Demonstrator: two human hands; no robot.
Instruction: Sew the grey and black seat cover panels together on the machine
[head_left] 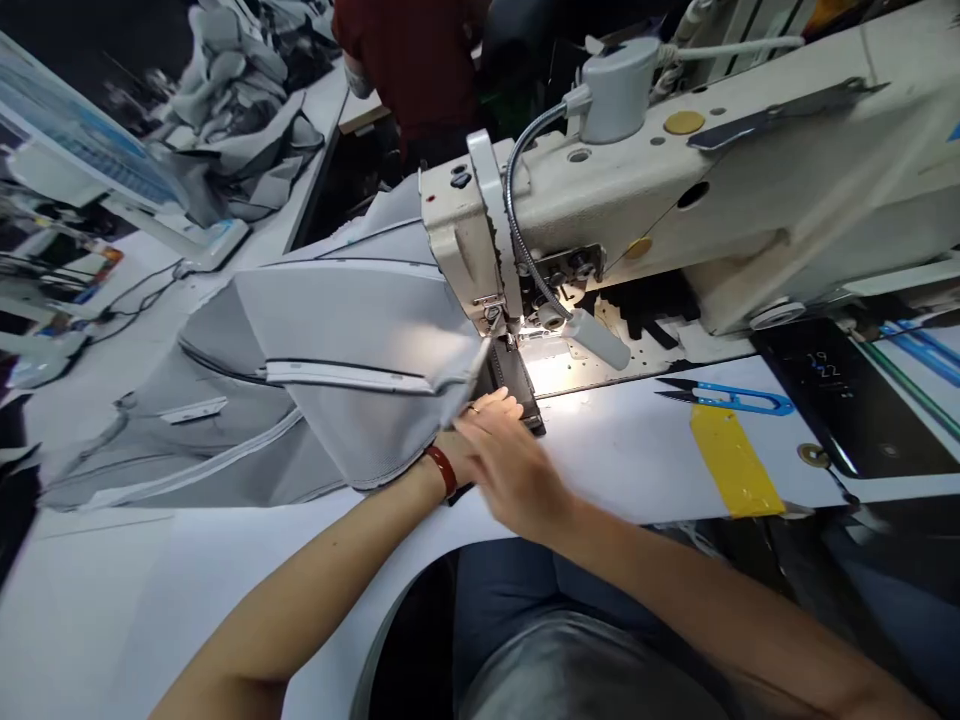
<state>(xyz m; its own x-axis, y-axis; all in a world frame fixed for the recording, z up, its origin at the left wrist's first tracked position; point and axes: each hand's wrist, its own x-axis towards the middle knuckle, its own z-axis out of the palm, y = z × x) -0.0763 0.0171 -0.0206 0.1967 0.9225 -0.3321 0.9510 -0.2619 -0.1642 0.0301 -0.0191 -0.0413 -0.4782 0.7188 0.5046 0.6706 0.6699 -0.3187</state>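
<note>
My left hand (493, 404), with a red-brown band at the wrist, rests by the black strip (496, 368) in front of the needle area. Its fingers are curled together, and what they grip is hidden. Crossing over it is my right hand (521, 475), smeared by motion, with its fingers closed at the blurred edge of the grey fabric (360, 318). This fabric has black-edged seams and pale strips. It stands up in folds left of the sewing machine (465, 235), and part of it lies behind the machine's head.
Right of my hands lie blue thread snips (739, 397), yellow tape (731, 455) and a phone (855, 400). A lamp (600, 338) lights the needle plate. A fan (90, 140) and heaped grey fabric (232, 130) are at the left. Across from me is a person in dark red (416, 65).
</note>
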